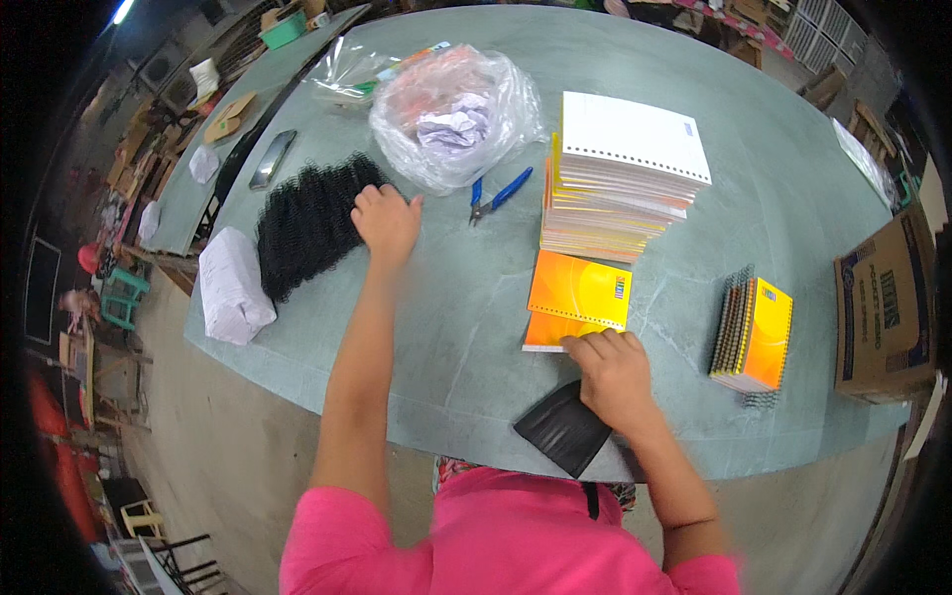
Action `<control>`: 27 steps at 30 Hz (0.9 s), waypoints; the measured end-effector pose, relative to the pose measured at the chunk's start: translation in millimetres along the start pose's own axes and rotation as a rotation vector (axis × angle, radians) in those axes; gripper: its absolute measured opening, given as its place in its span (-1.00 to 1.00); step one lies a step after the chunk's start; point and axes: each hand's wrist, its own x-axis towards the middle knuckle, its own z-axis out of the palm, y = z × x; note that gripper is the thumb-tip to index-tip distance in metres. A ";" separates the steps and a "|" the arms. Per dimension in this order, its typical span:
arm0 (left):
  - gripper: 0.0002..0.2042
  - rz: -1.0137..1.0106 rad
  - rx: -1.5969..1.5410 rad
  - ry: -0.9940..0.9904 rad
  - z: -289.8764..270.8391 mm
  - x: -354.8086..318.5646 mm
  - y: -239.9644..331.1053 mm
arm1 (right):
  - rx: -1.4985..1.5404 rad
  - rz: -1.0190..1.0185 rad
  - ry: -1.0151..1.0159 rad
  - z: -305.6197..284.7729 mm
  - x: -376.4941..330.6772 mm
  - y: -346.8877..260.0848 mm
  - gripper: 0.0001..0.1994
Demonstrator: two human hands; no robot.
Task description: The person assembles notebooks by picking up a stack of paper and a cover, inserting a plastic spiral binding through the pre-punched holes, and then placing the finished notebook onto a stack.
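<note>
My left hand point(387, 223) rests at the right edge of a heap of black spiral binding coils point(307, 233), fingers bent over the coils and thumb apart. Near the table's front, my right hand point(615, 377) has its fingers closed on the lower edge of an orange-yellow notebook point(555, 331) with punched holes. Another punched notebook point(580, 288) overlaps it from behind. Beyond stands a tall stack of unbound punched notebooks point(630, 149), a white page on top. Partly under my right hand lies a flat black piece point(565, 428), its kind unclear.
Blue cutting pliers point(501, 195) lie beside a clear plastic bag point(451, 119) of crumpled paper. At right are coil-bound notebooks point(764, 332) and a cardboard box point(886, 307). A white wrapped bundle point(233, 288) and a phone-like object point(273, 159) are at left.
</note>
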 end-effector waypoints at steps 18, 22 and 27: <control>-0.76 0.135 -0.195 -0.291 -94.5 -41.6 -44.6 | 0.053 0.020 0.189 -15.3 8.2 14.1 -0.67; -0.78 0.219 -0.226 -0.519 -78.0 -86.7 -36.4 | -0.006 0.034 0.077 -13.7 25.5 12.6 -0.70; -0.79 0.254 -0.385 -0.205 -58.8 -90.7 -58.7 | -0.048 0.017 0.087 -12.7 29.6 10.0 -0.67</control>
